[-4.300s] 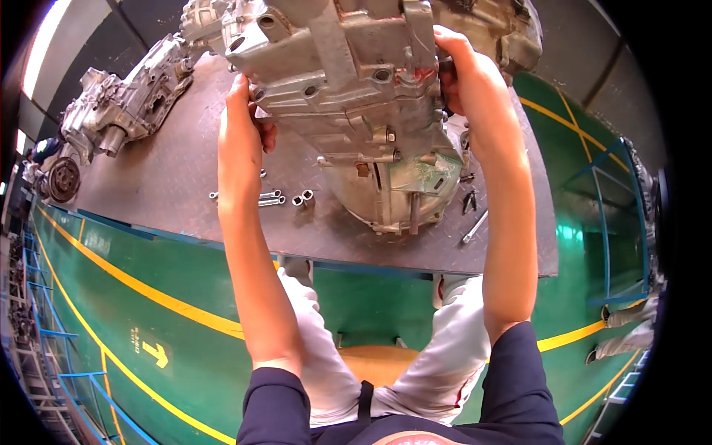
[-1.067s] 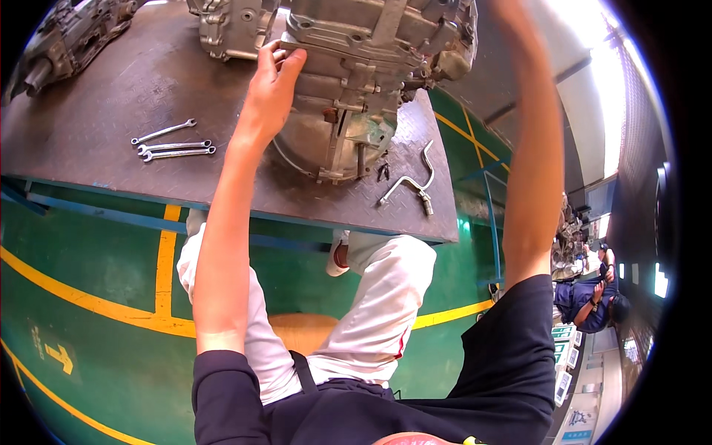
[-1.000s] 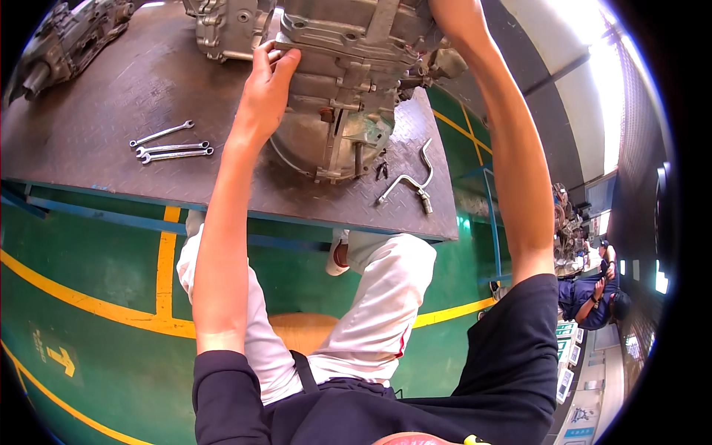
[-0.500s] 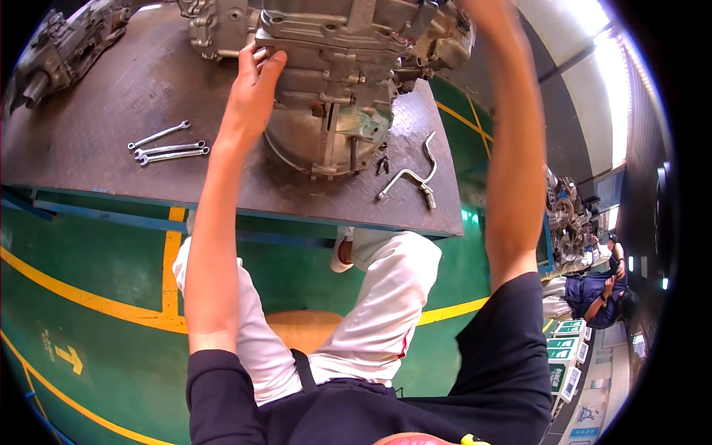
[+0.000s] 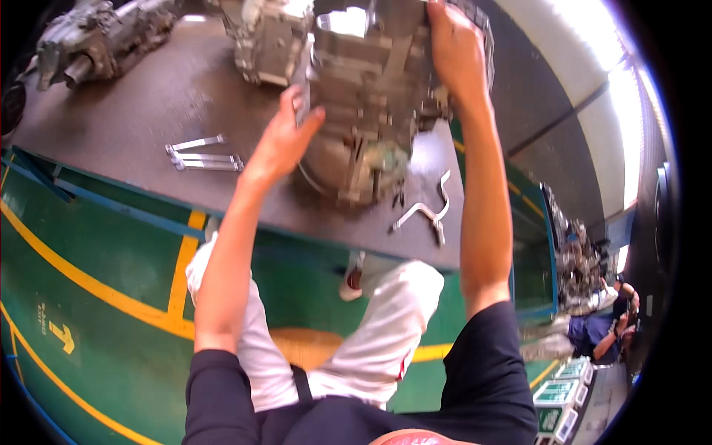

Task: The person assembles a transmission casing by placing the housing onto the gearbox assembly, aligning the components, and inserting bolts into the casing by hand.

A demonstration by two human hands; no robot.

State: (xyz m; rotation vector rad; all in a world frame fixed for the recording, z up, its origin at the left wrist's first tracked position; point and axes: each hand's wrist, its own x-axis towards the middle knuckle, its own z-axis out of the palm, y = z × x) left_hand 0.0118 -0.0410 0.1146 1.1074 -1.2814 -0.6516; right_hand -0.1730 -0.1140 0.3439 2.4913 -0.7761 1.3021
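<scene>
A green floor [image 5: 126,252] crossed by yellow lines surrounds a dark grey-brown metal workbench [image 5: 148,111]. At the bench's near right part stands a large grey cast-metal housing [image 5: 363,104], its rounded end toward the wearer, in front of the wearer's pale trousers [image 5: 386,319]. A second grey metal casing [image 5: 271,44] sits just left of it; a long silver-grey gearbox [image 5: 100,41] lies at the far left. At the right rim, a person in dark blue [image 5: 593,337] is near green-and-white panels [image 5: 561,393] bearing blurred print. The right hand [image 5: 460,63] lies over the housing's upper right edge; its finger grip cannot be told. The left hand [image 5: 285,141] is at the left edge, thumb and fingertips apart, blurred; whether they grip cannot be told. A yellow floor arrow [image 5: 63,337] has tiny unreadable lettering beside it. Smaller still: a bent silver crank-shaped brace [image 5: 437,217] and three silver wrenches [image 5: 204,159].
</scene>
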